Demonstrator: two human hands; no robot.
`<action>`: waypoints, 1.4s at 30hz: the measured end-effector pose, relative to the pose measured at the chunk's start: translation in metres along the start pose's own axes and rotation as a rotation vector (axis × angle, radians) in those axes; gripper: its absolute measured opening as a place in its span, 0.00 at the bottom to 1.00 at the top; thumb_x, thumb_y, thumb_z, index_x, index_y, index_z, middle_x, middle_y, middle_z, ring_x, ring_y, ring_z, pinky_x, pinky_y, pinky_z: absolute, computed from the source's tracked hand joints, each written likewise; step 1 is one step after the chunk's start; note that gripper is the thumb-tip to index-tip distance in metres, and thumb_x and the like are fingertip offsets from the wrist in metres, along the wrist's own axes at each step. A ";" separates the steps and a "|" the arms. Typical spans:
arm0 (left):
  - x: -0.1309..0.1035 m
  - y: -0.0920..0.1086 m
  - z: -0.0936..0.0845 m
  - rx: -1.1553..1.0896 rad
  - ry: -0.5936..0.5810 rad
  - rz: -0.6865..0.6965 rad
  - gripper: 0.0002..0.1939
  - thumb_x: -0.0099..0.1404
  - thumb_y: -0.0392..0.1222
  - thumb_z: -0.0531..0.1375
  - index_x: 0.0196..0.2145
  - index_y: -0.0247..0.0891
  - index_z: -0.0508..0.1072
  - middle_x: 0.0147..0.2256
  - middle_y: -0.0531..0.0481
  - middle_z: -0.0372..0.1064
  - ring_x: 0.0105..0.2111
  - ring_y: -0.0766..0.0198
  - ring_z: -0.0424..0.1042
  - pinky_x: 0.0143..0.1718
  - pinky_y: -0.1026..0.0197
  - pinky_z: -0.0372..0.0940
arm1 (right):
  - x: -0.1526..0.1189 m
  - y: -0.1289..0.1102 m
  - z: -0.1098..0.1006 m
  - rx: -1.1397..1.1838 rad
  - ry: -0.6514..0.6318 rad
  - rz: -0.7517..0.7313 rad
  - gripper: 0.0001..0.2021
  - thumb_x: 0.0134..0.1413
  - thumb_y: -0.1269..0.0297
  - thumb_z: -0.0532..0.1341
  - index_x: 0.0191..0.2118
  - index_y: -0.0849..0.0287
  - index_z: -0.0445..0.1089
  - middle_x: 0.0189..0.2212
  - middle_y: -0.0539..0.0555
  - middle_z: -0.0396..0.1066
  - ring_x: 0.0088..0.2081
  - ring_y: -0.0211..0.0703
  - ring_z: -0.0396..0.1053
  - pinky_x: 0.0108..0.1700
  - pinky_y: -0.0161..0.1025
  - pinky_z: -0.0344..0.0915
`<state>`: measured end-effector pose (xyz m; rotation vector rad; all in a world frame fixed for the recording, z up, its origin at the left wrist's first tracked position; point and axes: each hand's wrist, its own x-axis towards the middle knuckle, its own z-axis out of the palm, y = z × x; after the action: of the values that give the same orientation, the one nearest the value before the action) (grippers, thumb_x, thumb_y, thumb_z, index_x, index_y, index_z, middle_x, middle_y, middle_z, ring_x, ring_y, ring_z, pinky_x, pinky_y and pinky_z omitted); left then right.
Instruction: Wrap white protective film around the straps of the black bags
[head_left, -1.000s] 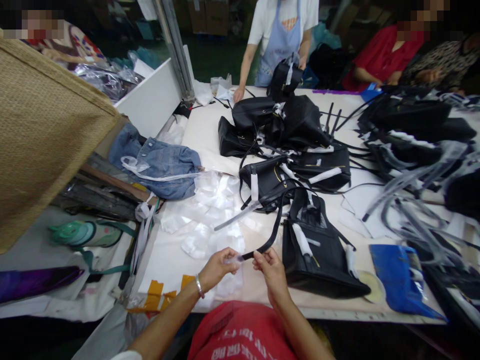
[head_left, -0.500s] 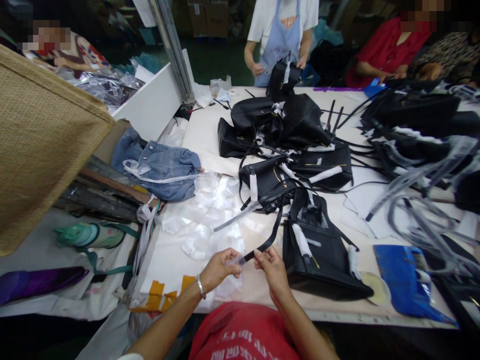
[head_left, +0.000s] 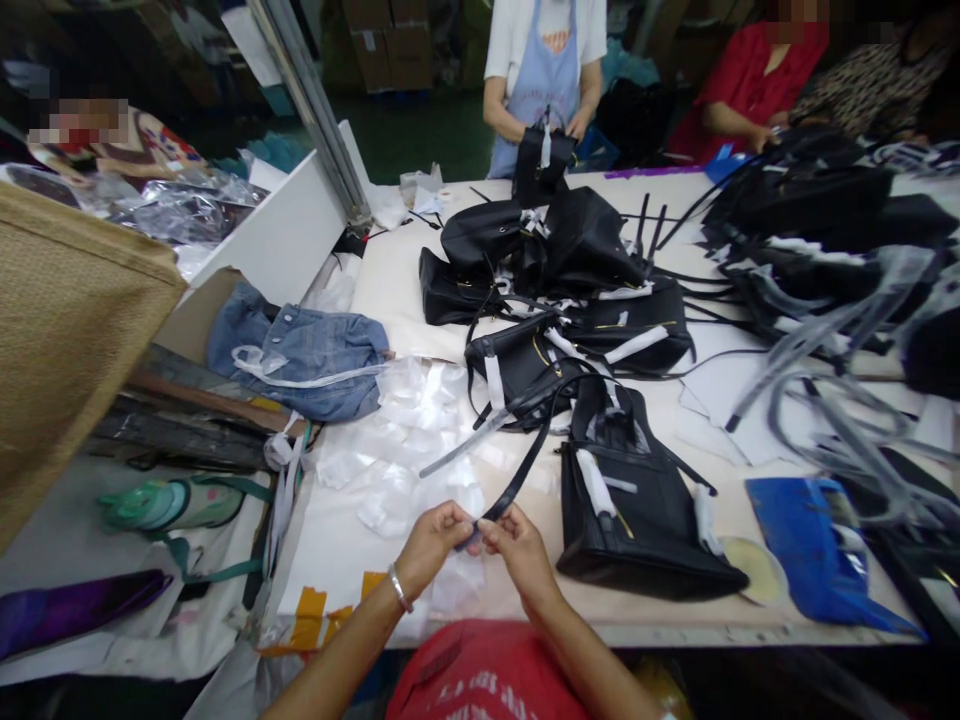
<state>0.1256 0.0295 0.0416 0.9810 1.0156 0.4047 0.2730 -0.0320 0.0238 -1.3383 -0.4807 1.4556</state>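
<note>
- Writing: we see white characters on our red top (head_left: 487,675), upside down & cut off at near edge; can't read them for sure.
- Blue apron (head_left: 544,85) on a person at far side has orange lettering, too blurred to read. Far cardboard boxes (head_left: 390,58) carry a small pale label, illegible.
- Black strap (head_left: 517,478): its near end is btwn our L grip (head_left: 460,528) & R grip (head_left: 489,530), just above the worktop's (head_left: 517,600) near edge; rest curves up far-right twd the blk bags.
- L grip: fingertips pinched on the strap's tip. R grip: pinched on it too, just beside L.
- Black bag w/ white-wrapped handles (head_left: 637,530) stands R of our R grip, apart from it; more blk bags (head_left: 514,365) lie farther off.
- Clear/white film pieces (head_left: 390,450) are L & far of L grip, denim item (head_left: 315,355) beyond, far-left.
- Blue sheet (head_left: 802,550) at near right.
</note>
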 end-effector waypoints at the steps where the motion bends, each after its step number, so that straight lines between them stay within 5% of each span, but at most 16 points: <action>1: 0.000 0.001 0.000 0.025 0.015 0.005 0.13 0.58 0.48 0.61 0.29 0.34 0.70 0.24 0.50 0.72 0.27 0.63 0.70 0.33 0.62 0.61 | 0.001 -0.001 -0.001 0.013 -0.030 0.034 0.16 0.44 0.53 0.68 0.34 0.59 0.69 0.25 0.49 0.68 0.28 0.38 0.65 0.30 0.34 0.60; 5: -0.002 0.007 0.001 0.095 0.080 0.017 0.11 0.58 0.46 0.60 0.28 0.35 0.70 0.24 0.50 0.72 0.26 0.64 0.69 0.32 0.63 0.59 | 0.015 -0.015 -0.014 0.155 -0.002 0.160 0.18 0.46 0.49 0.65 0.35 0.58 0.69 0.31 0.52 0.71 0.33 0.40 0.68 0.34 0.35 0.64; 10: -0.001 0.011 0.012 0.097 0.166 0.042 0.10 0.57 0.45 0.61 0.25 0.36 0.70 0.23 0.53 0.69 0.25 0.66 0.66 0.30 0.65 0.58 | 0.026 -0.020 -0.017 0.274 0.136 0.096 0.15 0.44 0.53 0.68 0.34 0.56 0.70 0.34 0.51 0.71 0.33 0.37 0.67 0.34 0.33 0.63; 15: 0.004 0.015 0.023 0.150 0.200 0.134 0.11 0.58 0.47 0.60 0.25 0.36 0.70 0.24 0.53 0.68 0.28 0.65 0.66 0.31 0.65 0.58 | 0.007 -0.013 -0.005 0.186 -0.026 0.092 0.16 0.44 0.53 0.68 0.37 0.57 0.72 0.35 0.53 0.72 0.36 0.41 0.68 0.37 0.36 0.64; 18: 0.007 0.017 0.026 0.201 0.213 0.158 0.12 0.59 0.47 0.60 0.25 0.36 0.70 0.23 0.54 0.66 0.26 0.66 0.64 0.30 0.65 0.58 | 0.010 -0.028 -0.015 0.165 -0.088 0.181 0.20 0.46 0.50 0.66 0.43 0.56 0.71 0.40 0.55 0.73 0.41 0.45 0.69 0.42 0.39 0.65; 24: 0.017 0.026 0.041 0.261 0.284 0.199 0.10 0.59 0.44 0.59 0.24 0.36 0.70 0.23 0.54 0.66 0.27 0.66 0.63 0.30 0.65 0.57 | 0.046 -0.060 -0.041 0.316 0.126 0.127 0.19 0.43 0.51 0.68 0.40 0.56 0.71 0.42 0.57 0.73 0.44 0.47 0.69 0.43 0.40 0.66; 32: 0.040 0.042 0.072 0.180 0.290 0.231 0.11 0.60 0.46 0.59 0.26 0.37 0.71 0.26 0.52 0.69 0.30 0.63 0.67 0.34 0.64 0.60 | 0.037 -0.077 -0.048 0.108 -0.153 0.143 0.18 0.45 0.52 0.67 0.40 0.57 0.73 0.38 0.55 0.73 0.41 0.45 0.70 0.46 0.42 0.64; 38: 0.063 0.051 0.089 0.233 0.339 0.218 0.10 0.61 0.45 0.58 0.26 0.37 0.71 0.25 0.52 0.69 0.29 0.64 0.66 0.33 0.64 0.59 | 0.077 -0.108 -0.088 0.213 -0.049 0.145 0.19 0.45 0.50 0.67 0.42 0.55 0.73 0.43 0.57 0.72 0.46 0.48 0.68 0.46 0.43 0.65; 42: 0.086 0.059 0.100 0.277 0.409 0.233 0.10 0.61 0.44 0.58 0.25 0.37 0.71 0.25 0.53 0.69 0.29 0.64 0.65 0.32 0.64 0.58 | 0.090 -0.112 -0.096 0.120 -0.146 0.161 0.17 0.45 0.52 0.68 0.39 0.56 0.73 0.40 0.56 0.73 0.41 0.45 0.69 0.43 0.41 0.65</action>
<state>0.2628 0.0708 0.0633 1.3050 1.3551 0.6902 0.4208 0.0537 0.0466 -1.2031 -0.3789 1.6963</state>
